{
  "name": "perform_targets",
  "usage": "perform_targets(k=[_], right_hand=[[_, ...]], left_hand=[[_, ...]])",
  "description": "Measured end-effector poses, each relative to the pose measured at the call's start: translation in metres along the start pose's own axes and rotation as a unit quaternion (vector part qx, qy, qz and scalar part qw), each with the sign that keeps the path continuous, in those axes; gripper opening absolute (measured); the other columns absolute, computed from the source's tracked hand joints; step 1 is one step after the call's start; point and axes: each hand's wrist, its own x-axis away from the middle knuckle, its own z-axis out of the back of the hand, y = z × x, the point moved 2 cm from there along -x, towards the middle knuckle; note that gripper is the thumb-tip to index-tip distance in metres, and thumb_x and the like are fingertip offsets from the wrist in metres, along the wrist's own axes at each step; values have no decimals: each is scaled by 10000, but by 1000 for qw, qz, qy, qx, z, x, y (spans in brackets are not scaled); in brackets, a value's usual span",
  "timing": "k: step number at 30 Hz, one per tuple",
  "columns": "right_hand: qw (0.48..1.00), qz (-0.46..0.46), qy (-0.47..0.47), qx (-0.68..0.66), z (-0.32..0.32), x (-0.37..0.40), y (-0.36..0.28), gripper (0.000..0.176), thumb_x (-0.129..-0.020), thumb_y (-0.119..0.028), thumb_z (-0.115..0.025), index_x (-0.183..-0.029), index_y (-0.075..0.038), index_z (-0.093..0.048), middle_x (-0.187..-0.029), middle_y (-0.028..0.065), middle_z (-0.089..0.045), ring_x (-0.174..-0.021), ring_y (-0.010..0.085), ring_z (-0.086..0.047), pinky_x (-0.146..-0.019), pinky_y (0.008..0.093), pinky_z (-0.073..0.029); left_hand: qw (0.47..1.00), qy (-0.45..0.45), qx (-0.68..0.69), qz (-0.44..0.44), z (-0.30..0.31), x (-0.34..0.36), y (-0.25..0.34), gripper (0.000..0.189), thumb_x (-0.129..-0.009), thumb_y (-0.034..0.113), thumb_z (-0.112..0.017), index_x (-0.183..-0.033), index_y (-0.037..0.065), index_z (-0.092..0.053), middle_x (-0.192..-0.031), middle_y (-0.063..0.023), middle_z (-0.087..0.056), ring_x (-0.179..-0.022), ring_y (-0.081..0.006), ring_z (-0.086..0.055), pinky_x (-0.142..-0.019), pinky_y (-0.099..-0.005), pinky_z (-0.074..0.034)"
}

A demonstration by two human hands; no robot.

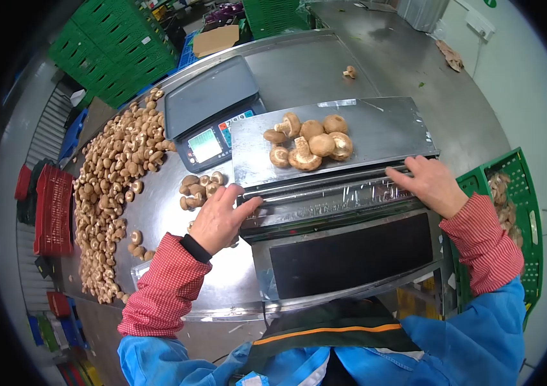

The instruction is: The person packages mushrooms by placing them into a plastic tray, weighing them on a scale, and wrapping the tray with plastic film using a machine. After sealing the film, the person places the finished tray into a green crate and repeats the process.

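My left hand (219,219) is at the left end of a roll of clear plastic film (334,201) on a wrapping machine, its thumb and fingers closed on the film's edge. At the roll's right end, my right hand (435,186) also grips the film between thumb and fingers; the fingertips are partly hidden. Just behind the roll, several loose brown mushrooms (322,145) lie on the machine's metal plate (383,122). The machine's dark flat pad (354,256) is nearest my body. A small heap of mushrooms (199,188) sits beside my left hand.
A digital scale (212,96) stands behind on the left, next to a large mushroom pile (116,161). One mushroom (350,72) lies at the back. To my right is a green crate (530,225). Red crates (53,209) and stacked green crates (109,48) are on the left.
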Motion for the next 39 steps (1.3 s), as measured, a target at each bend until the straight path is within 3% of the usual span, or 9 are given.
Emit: perform_targets(k=[5, 11, 15, 19, 27, 30, 32, 36, 39], right_hand=[[990, 133, 57, 3, -27, -13, 2, 150, -803, -137, -547, -951, -150, -534, -807, 10, -492, -712, 161, -577, -566, 295, -487], [932, -59, 192, -300, -5, 13, -13, 117, -801, -34, -577, -762, -67, -471, -636, 76, -484, -546, 243, -526, -492, 323, -434], [610, -224, 254, -717, 34, -11, 13, 79, -925, -64, -499, -873, -68, -440, -631, 70, -525, -525, 172, -535, -486, 281, -443], [527, -255, 364, -725, 38, -107, 59, 60, -964, -110, -453, -912, -84, -440, -670, 82, -572, -583, 161, -602, -494, 273, -478], [910, -218, 181, -303, -79, -164, 31, 153, -869, -171, -526, -926, -30, -511, -758, 201, -610, -748, 414, -585, -646, 440, -470], [876, -225, 11, -426, -98, -162, 36, 265, -896, -258, -486, -937, -14, -582, -811, 214, -624, -827, 418, -590, -706, 482, -456], [869, -205, -28, -449, -91, -168, 41, 310, -902, -284, -476, -902, 2, -596, -833, 222, -620, -822, 424, -583, -712, 469, -456], [839, -220, 7, -497, -100, -145, 37, 305, -926, -284, -463, -935, -3, -583, -845, 175, -627, -795, 338, -611, -694, 413, -477], [581, -283, -9, -763, -85, -136, 20, 253, -955, -261, -438, -961, -34, -548, -870, 74, -584, -809, 195, -596, -652, 362, -476]], left_hand=[[992, 11, -67, -108, -20, -23, 5, 278, -721, 89, -595, -998, 100, -573, -863, -53, -507, -796, -201, -553, -636, -320, -490], [956, 250, 147, 41, -12, 3, 16, 45, -799, 20, -587, -813, 60, -572, -646, -64, -500, -550, -182, -525, -480, -290, -432], [766, 310, 463, 321, 59, -6, 11, 97, -925, 112, -552, -859, 44, -575, -678, -13, -535, -517, -95, -449, -462, -220, -362], [654, 407, 586, 251, 79, -103, -48, 163, -943, 134, -533, -924, -14, -600, -711, -42, -612, -609, -96, -572, -526, -213, -438], [933, 218, 200, 206, -71, -143, -73, 171, -885, 150, -535, -843, 60, -673, -798, -131, -618, -787, -331, -562, -725, -408, -463], [981, 136, 27, 133, -78, -138, -71, 294, -924, 226, -445, -808, 40, -641, -831, -157, -604, -792, -330, -519, -726, -440, -424], [959, 124, 92, 238, -48, -137, -50, 333, -933, 271, -443, -799, 15, -607, -814, -190, -584, -798, -344, -524, -732, -454, -415], [782, 243, 449, 358, -74, -103, -48, 392, -962, 334, -451, -852, -34, -526, -668, -154, -542, -651, -295, -542, -641, -398, -431], [759, 213, 496, 364, -81, -90, -32, 273, -962, 253, -474, -909, -9, -529, -663, -111, -543, -582, -193, -519, -557, -343, -425]])
